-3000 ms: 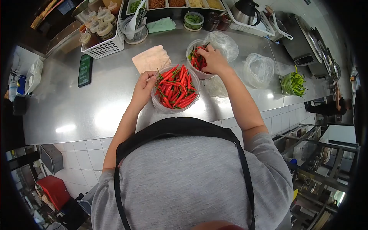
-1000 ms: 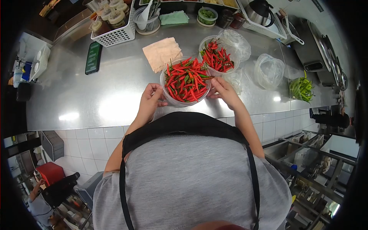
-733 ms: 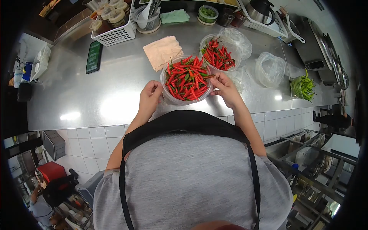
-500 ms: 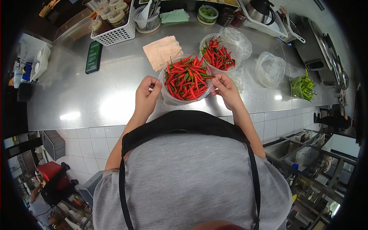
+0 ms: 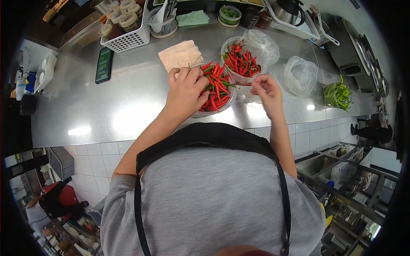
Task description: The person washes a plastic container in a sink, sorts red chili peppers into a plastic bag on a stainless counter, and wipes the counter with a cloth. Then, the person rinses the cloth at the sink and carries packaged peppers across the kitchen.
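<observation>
So the near tub [image 5: 213,114] of red chilies [image 5: 218,88] sits on the counter [image 5: 77,102], left hand [image 5: 183,93] reaching in from about 9 o'clock, fingers curled over the pile, can't tell if they've got one. At 3 o'clock the right hand [image 5: 268,91] is pinching a dark chili [image 5: 244,84]. Far tub's [image 5: 226,58] at 2 o'clock, folded cloth [image 5: 179,54] at 11.

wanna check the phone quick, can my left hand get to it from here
Probably yes: the left hand is over the near bowl, and the phone lies to its left with only steel counter between; the cloth sits beyond that path.
</observation>
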Tool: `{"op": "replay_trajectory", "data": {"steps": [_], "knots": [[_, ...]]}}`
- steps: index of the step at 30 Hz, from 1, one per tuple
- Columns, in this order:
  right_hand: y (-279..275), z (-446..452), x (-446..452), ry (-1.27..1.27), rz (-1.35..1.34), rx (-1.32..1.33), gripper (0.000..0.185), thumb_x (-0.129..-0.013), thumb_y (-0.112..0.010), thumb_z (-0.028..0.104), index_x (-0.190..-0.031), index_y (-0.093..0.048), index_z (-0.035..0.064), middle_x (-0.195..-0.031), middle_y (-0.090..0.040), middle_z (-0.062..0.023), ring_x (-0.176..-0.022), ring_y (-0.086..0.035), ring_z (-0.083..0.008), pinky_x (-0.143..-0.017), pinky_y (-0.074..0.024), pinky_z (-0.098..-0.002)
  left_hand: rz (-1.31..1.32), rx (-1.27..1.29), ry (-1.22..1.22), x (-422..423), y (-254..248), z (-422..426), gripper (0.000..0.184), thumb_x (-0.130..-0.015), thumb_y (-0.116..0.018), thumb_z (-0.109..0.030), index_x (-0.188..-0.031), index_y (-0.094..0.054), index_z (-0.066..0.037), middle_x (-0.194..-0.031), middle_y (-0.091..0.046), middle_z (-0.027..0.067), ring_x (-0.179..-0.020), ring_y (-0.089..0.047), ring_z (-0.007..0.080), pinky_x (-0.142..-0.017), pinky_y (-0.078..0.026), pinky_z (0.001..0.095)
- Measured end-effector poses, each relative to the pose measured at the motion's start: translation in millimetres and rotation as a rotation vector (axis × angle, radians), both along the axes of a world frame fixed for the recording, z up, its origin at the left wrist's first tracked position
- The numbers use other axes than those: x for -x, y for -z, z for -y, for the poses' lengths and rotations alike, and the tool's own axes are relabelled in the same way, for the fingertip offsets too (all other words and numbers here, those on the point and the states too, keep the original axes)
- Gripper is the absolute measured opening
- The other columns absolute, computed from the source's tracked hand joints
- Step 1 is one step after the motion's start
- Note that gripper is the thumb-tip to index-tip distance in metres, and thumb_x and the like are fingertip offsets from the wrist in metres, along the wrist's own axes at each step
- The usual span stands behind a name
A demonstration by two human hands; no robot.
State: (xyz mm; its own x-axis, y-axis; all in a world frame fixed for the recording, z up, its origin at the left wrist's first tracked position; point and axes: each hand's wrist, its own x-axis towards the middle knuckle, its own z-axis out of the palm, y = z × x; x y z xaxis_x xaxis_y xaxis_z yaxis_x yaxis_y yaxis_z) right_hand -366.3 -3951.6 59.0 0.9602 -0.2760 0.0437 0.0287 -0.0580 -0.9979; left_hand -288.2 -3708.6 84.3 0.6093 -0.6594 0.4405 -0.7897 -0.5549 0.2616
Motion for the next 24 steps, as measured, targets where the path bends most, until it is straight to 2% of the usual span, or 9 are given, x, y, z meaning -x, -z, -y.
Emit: {"op": "replay_trajectory", "data": {"steps": [6,8,9,11,12,16,18,20,24], "knots": [[17,42,9,0.149,-0.039,0.005,0.014,-0.08,-0.062,0.009,-0.091,-0.054,0.0029,-0.086,-0.055,-0.0014,-0.067,-0.053,-0.0084,-0.06,-0.0448,-0.0211,0.047,-0.002,0.026,-1,-1,9,0.02,-0.065,-0.069,-0.022,-0.078,-0.057,-0.012,-0.092,-0.05,0.0013,-0.094,-0.047,0.0204,-0.09,-0.026,0.044],[24,43,7,0.193,-0.069,0.254,0.02,-0.079,-0.065,0.012,-0.095,-0.056,0.0035,-0.095,-0.053,-0.0036,-0.067,-0.054,-0.0091,-0.056,-0.0436,-0.0204,0.06,0.001,0.019,-1,3,10,0.019,-0.065,-0.068,-0.021,-0.077,-0.057,-0.012,-0.092,-0.05,0.0011,-0.093,-0.047,0.0202,-0.09,-0.025,0.0442],[23,39,7,0.194,-0.068,0.252,0.02,-0.079,-0.065,0.012,-0.095,-0.056,0.0035,-0.095,-0.053,-0.0036,-0.067,-0.054,-0.0091,-0.056,-0.0436,-0.0204,0.074,0.003,0.006,-1,4,10,0.018,-0.065,-0.068,-0.021,-0.076,-0.057,-0.012,-0.091,-0.05,0.001,-0.092,-0.047,0.0201,-0.091,-0.025,0.0444],[17,28,3,0.254,0.067,0.526,0.026,-0.077,-0.067,0.013,-0.099,-0.058,0.0056,-0.103,-0.05,-0.0054,-0.067,-0.055,-0.0098,-0.052,-0.0423,-0.0196,0.068,0.02,0.003,-2,3,9,0.016,-0.065,-0.068,-0.02,-0.075,-0.057,-0.012,-0.09,-0.05,0.001,-0.092,-0.047,0.02,-0.091,-0.025,0.0442],[12,21,2,0.253,0.066,0.523,0.026,-0.077,-0.067,0.013,-0.099,-0.058,0.0056,-0.103,-0.05,-0.0054,-0.067,-0.055,-0.0098,-0.052,-0.0423,-0.0196,0.059,0.038,0.001,-1,2,7,0.015,-0.066,-0.068,-0.019,-0.074,-0.057,-0.012,-0.089,-0.051,0.0011,-0.092,-0.048,0.0198,-0.091,-0.025,0.0439],[-14,-11,-5,0.18,0.14,0.47,0.03,-0.074,-0.069,0.012,-0.102,-0.058,0.0073,-0.104,-0.051,-0.0052,-0.068,-0.055,-0.0095,-0.051,-0.0416,-0.02,-0.051,0.08,-0.016,0,-19,-8,0.012,-0.067,-0.067,-0.017,-0.074,-0.058,-0.012,-0.087,-0.051,0.0009,-0.092,-0.048,0.0191,-0.091,-0.025,0.0419],[-31,-30,-9,-0.021,0.312,0.52,0.032,-0.073,-0.07,0.013,-0.103,-0.059,0.0081,-0.104,-0.051,-0.0045,-0.073,-0.056,-0.0094,-0.057,-0.0435,-0.0208,-0.173,0.129,-0.052,-1,-37,-20,0.01,-0.068,-0.067,-0.016,-0.074,-0.061,-0.011,-0.086,-0.052,0.001,-0.092,-0.048,0.019,-0.091,-0.024,0.0405],[-52,-53,-14,-0.147,0.422,0.556,0.032,-0.072,-0.071,0.013,-0.101,-0.059,0.0081,-0.103,-0.052,-0.0056,-0.078,-0.056,-0.0138,-0.063,-0.0454,-0.0232,-0.197,0.121,-0.057,-5,-52,-27,0.011,-0.067,-0.068,-0.014,-0.075,-0.062,-0.009,-0.086,-0.052,0.002,-0.09,-0.05,0.0188,-0.088,-0.029,0.0369],[-63,-80,-30,-0.176,0.62,0.609,0.026,-0.072,-0.069,0.01,-0.096,-0.059,0.0065,-0.098,-0.054,-0.0077,-0.081,-0.056,-0.0195,-0.068,-0.0464,-0.0269,-0.424,0.341,0.131,-15,-58,-20,0.015,-0.068,-0.071,-0.009,-0.078,-0.061,-0.004,-0.085,-0.053,0.0048,-0.086,-0.052,0.017,-0.079,-0.038,0.0283]]}}
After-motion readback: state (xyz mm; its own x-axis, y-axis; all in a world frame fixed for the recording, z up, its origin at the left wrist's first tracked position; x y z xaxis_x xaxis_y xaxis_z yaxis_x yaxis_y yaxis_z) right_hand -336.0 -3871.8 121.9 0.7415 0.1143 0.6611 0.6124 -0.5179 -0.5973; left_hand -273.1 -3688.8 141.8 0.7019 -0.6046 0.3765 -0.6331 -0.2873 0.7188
